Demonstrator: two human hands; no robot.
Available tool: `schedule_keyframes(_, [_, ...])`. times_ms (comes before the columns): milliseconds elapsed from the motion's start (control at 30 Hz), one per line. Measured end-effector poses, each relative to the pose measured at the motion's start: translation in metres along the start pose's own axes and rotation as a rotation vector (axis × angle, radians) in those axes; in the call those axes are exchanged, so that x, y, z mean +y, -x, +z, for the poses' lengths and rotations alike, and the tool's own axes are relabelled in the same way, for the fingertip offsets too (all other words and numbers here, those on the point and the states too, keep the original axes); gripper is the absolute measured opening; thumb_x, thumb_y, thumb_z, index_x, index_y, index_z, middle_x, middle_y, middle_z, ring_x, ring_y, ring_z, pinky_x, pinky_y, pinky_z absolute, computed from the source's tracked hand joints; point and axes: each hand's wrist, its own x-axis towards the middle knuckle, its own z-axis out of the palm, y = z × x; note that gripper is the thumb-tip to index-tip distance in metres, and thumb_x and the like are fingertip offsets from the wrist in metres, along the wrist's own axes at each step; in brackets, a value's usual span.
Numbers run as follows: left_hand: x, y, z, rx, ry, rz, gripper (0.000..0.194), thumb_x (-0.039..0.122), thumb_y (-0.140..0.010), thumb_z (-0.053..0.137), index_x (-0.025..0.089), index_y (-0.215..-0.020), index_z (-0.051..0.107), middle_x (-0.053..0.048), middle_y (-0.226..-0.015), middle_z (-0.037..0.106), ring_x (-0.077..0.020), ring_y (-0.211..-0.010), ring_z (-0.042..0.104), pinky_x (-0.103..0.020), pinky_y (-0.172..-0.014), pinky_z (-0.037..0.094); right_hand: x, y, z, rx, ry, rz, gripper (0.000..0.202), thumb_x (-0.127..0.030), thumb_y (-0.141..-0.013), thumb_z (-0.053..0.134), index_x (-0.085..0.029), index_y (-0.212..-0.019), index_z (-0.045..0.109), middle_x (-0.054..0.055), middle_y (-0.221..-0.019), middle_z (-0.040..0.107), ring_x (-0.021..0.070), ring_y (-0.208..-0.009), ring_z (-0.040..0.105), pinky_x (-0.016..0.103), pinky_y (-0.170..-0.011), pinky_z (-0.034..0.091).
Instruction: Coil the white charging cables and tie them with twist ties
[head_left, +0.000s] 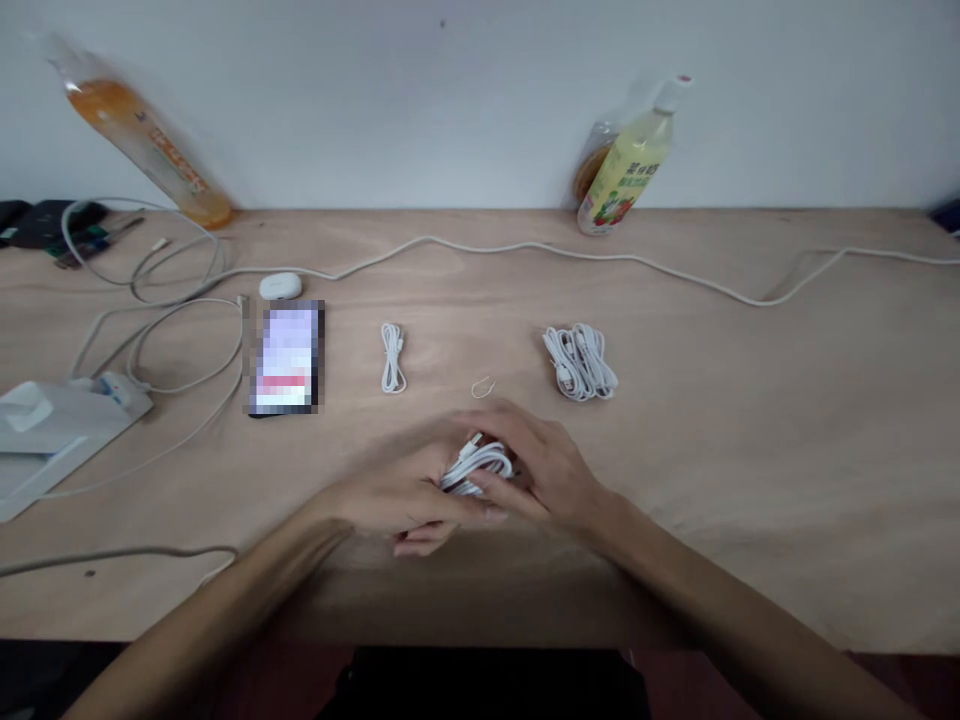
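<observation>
Between both hands, above the wooden table, is a coiled white USB cable point(480, 465) with its plug pointing up. My left hand point(405, 490) is closed around the coil from the left and below. My right hand point(551, 465) grips it from the right, its thumb across the front of the loops. Just beyond the hands, a small thin white tie point(483, 387) lies on the table. A single bundled white cable point(392, 358) rests to its left, and a thicker pile of bundled white cables point(580, 362) sits to its right.
A phone point(287, 357) and a white earbud case point(280, 286) lie left. An orange drink bottle point(150, 150) and a yellow bottle point(628, 165) lean against the wall point(420, 110). A long white cord point(540, 247) crosses the table point(750, 420); a white box point(60, 440) sits far left among loose cables.
</observation>
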Motion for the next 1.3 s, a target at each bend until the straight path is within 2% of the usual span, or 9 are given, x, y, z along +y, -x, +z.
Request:
schedule_keyframes(133, [0.000,0.000,0.000,-0.062,0.021,-0.059,0.021,0.040,-0.093,0.070,0.024,-0.090,0.057,0.013,-0.044,0.041,-0.0088,-0.037,0.034,-0.019,-0.037,0.026,-0.003,-0.002,0.000,0.034,0.242,-0.215,0.031,-0.035,-0.114,0.048,-0.015,-0.106,0.071,0.008,-0.088,0.071,0.0192,-0.078,0.065,0.030,-0.066,0.051])
schedule_keyframes(300, [-0.002,-0.001,0.000,-0.135,0.149,-0.142,0.034,0.031,-0.086,0.074,0.025,-0.073,0.043,0.013,-0.050,0.032,-0.0056,-0.041,0.020,-0.020,-0.037,0.018,-0.008,-0.004,0.002,0.043,0.402,-0.277,0.043,-0.030,-0.114,0.043,-0.020,-0.079,0.065,0.000,-0.068,0.056,0.0154,-0.061,0.047,0.030,-0.056,0.038])
schedule_keyframes(533, [-0.007,-0.003,0.004,-0.152,0.189,-0.116,0.035,0.026,-0.083,0.072,0.024,-0.065,0.042,0.013,-0.046,0.031,-0.0044,-0.037,0.020,-0.016,-0.032,0.024,-0.010,-0.002,0.009,0.086,0.365,-0.263,0.034,-0.016,-0.105,0.049,-0.023,-0.072,0.056,-0.003,-0.063,0.051,0.0134,-0.056,0.043,0.030,-0.054,0.035])
schedule_keyframes(667, [-0.003,-0.002,0.006,-0.040,0.306,-0.065,0.025,0.028,-0.082,0.077,0.025,-0.083,0.053,0.014,-0.052,0.033,-0.0057,-0.041,0.019,-0.015,-0.033,0.024,-0.008,-0.001,0.004,0.105,0.354,-0.173,0.034,-0.009,-0.099,0.048,-0.024,-0.069,0.050,-0.005,-0.060,0.050,0.0123,-0.052,0.040,0.030,-0.052,0.032])
schedule_keyframes(800, [-0.003,-0.002,0.003,0.022,0.459,-0.027,0.039,0.056,-0.088,0.075,0.024,-0.092,0.053,0.010,-0.066,0.038,-0.0067,-0.048,0.017,-0.016,-0.034,0.021,-0.004,-0.002,-0.002,0.162,0.381,-0.065,0.033,-0.008,-0.098,0.052,-0.024,-0.069,0.051,-0.006,-0.058,0.051,0.0112,-0.050,0.039,0.029,-0.052,0.031])
schedule_keyframes(900, [-0.007,-0.004,0.002,0.113,0.418,-0.011,0.049,0.072,-0.096,0.063,0.024,-0.092,0.052,0.010,-0.066,0.032,-0.0075,-0.049,0.016,-0.017,-0.036,0.025,-0.003,-0.002,-0.001,0.197,0.416,-0.038,0.036,-0.009,-0.101,0.053,-0.023,-0.068,0.052,-0.006,-0.057,0.053,0.0106,-0.049,0.040,0.029,-0.052,0.032])
schedule_keyframes(1000, [-0.009,-0.005,0.004,0.178,0.325,0.011,0.049,0.072,-0.099,0.061,0.024,-0.094,0.054,0.011,-0.064,0.029,-0.0082,-0.048,0.019,-0.018,-0.039,0.028,-0.002,-0.002,0.002,0.197,0.431,-0.034,0.036,-0.012,-0.104,0.054,-0.023,-0.069,0.055,-0.004,-0.059,0.056,0.0108,-0.050,0.045,0.029,-0.053,0.034])
schedule_keyframes(1167, [-0.006,-0.003,0.006,0.159,0.352,-0.020,0.047,0.065,-0.092,0.070,0.025,-0.085,0.048,0.011,-0.064,0.027,-0.0074,-0.048,0.019,-0.018,-0.038,0.023,-0.002,-0.001,0.002,0.202,0.460,-0.139,0.031,-0.016,-0.107,0.055,-0.022,-0.079,0.066,0.000,-0.069,0.066,0.0129,-0.060,0.056,0.026,-0.057,0.043])
schedule_keyframes(1300, [-0.007,-0.004,0.007,0.115,0.352,-0.054,0.040,0.056,-0.095,0.065,0.025,-0.080,0.045,0.011,-0.064,0.026,-0.0071,-0.046,0.016,-0.018,-0.036,0.021,-0.002,-0.001,-0.001,0.151,0.509,-0.218,0.033,-0.018,-0.105,0.060,-0.023,-0.073,0.062,-0.001,-0.064,0.059,0.0136,-0.057,0.050,0.029,-0.054,0.040])
